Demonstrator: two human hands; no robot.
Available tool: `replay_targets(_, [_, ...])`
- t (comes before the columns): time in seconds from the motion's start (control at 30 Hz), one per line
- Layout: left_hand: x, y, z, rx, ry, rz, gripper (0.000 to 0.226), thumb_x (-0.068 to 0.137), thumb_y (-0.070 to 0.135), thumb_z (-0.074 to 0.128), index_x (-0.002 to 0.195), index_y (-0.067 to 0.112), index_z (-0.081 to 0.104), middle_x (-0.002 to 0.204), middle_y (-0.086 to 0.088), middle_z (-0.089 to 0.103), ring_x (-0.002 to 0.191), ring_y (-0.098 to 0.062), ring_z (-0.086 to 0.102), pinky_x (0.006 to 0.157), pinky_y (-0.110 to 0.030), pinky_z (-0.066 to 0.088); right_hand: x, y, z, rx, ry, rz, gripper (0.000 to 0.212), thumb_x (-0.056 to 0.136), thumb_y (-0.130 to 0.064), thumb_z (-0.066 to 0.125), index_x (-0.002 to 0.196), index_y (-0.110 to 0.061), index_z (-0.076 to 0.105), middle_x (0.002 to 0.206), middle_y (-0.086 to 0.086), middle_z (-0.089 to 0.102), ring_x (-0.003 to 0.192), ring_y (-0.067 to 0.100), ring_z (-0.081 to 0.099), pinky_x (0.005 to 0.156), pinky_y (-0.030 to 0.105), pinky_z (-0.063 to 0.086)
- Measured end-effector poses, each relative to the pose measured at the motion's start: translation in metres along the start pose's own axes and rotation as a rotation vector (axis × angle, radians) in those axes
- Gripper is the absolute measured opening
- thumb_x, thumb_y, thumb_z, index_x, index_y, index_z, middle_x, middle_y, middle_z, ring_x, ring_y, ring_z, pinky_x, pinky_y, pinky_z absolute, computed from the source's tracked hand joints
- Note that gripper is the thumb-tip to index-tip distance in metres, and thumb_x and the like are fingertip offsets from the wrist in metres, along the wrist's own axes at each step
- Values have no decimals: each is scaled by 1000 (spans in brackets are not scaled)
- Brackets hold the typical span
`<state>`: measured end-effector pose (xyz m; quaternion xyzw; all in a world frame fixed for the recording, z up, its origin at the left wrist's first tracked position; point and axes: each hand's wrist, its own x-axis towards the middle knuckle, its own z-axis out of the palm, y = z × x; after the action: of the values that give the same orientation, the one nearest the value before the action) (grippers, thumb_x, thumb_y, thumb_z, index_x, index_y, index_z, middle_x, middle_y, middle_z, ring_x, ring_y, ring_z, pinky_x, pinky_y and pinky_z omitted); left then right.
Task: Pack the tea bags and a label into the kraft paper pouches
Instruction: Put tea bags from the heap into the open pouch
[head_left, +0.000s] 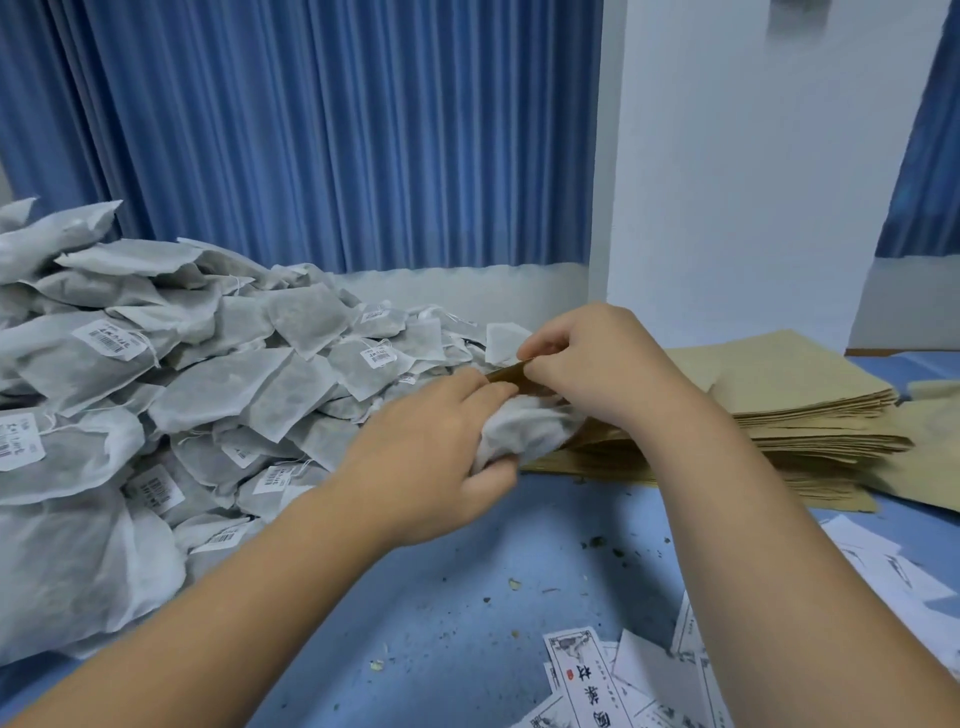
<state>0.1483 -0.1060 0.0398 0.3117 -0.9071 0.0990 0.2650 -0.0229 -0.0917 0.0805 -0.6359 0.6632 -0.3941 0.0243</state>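
White mesh tea bags (182, 364) lie heaped on the left of your blue tabletop (467, 571), which is speckled with tea crumbs. Pleated blue curtains (337, 130) and a white wall (753, 182) stand behind. A stack of flat kraft pouches (805, 405) sits to the right, and printed white paper labels (587, 670) are scattered near you. Your left hand (431, 457) clutches a crumpled bunch of tea bags (524, 431), thumb beneath and fingers over. It touches the brown kraft paper pouch (511, 375), whose upper edge your right hand (597, 364) pinches just above the stack.
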Motion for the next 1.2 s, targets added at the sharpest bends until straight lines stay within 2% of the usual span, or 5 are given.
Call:
replay_targets(0.23, [30,13,8,105,-21,28,30,89,39,53,109,16,54,109,0,58,101,-20,53,74,-26,37,1,-1,3,-7,15,11,14,83,-18,64,85,-28,74,94,-5,71,93,17,63,86,34,52])
replay_targets(0.47, [20,19,5,-434,55,107,32,78,17,64,110,11,64,105,4,64,96,-7,55,84,-15,41,0,2,-8,74,77,63,16,84,-18,62,79,-28,74,91,-7,72,92,16,63,86,36,52])
replay_targets(0.83, [52,30,26,-28,-10,-153,10,89,13,57,88,5,64,85,-9,61,89,-30,59,68,-32,44,-2,-14,-1,-58,123,14,25,84,-12,57,86,-29,75,95,-5,71,91,20,61,72,27,47])
replay_targets(1.03, [17,14,18,-427,293,-83,15,84,11,64,96,10,74,87,4,72,77,-7,60,71,-22,49,-2,-10,-4,-20,112,75,24,80,-15,61,64,-33,64,82,-9,68,86,17,63,79,33,54])
replay_targets(1.2, [-20,-47,2,-12,507,-308,23,81,7,68,104,11,73,105,-3,68,96,-23,61,82,-34,48,0,-11,1,-24,72,105,28,78,-13,63,62,-36,61,77,-14,65,80,12,62,71,27,51])
